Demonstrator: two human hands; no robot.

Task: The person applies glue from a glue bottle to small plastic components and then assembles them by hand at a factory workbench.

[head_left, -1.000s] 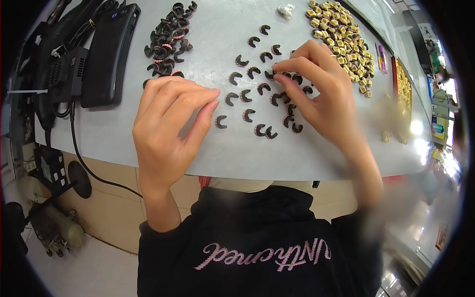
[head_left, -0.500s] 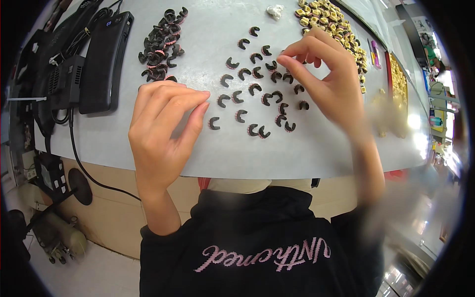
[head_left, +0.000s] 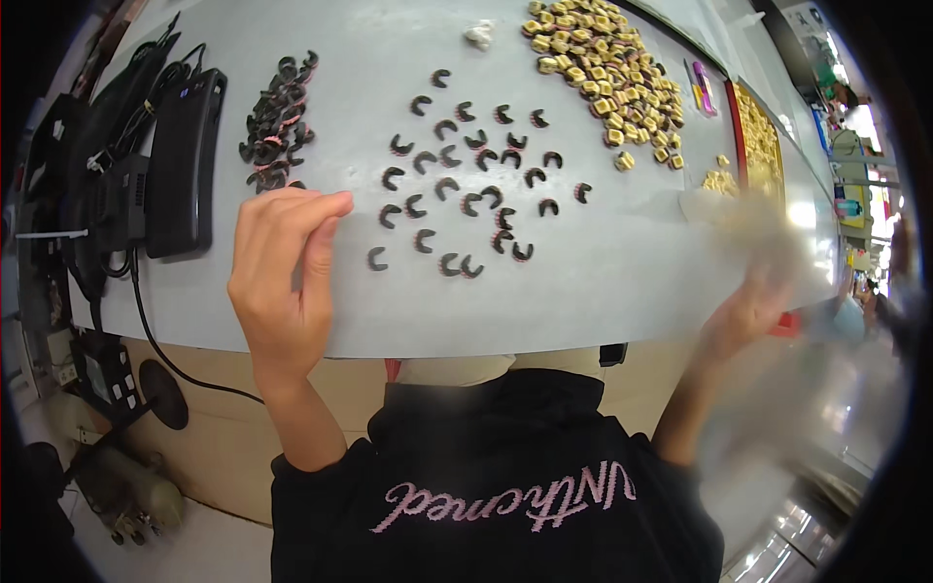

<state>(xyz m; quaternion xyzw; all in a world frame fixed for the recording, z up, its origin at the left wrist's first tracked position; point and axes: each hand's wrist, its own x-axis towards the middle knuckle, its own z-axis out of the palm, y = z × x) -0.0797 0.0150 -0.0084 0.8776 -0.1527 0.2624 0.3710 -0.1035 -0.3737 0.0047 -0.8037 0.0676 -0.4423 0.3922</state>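
Observation:
My left hand [head_left: 282, 267] hovers over the table, left of a spread of small black C-shaped pieces with pink beaded edges [head_left: 425, 240]. Its thumb and forefinger are pinched together; whatever is between them, if anything, cannot be made out. Just beyond this hand lies a heap of similar black pieces [head_left: 279, 126]. My right hand [head_left: 753, 301] is at the table's right front edge, near a small pile of loose gold bits [head_left: 719, 182]. A hazy blur covers its fingers, so their state is hidden.
Squarish gold-topped pieces [head_left: 607, 73] are heaped at the far right. Beyond them are a purple pen-like tool [head_left: 702, 89] and a red-edged tray [head_left: 746, 146] of gold bits. A white crumpled lump [head_left: 479, 35] sits at the back. A black box-shaped device [head_left: 185, 165] with cables stands left.
My right hand has left the black pieces and swung right and nearer to the table's front edge. The view has shifted rightward. My left hand stays pinched.

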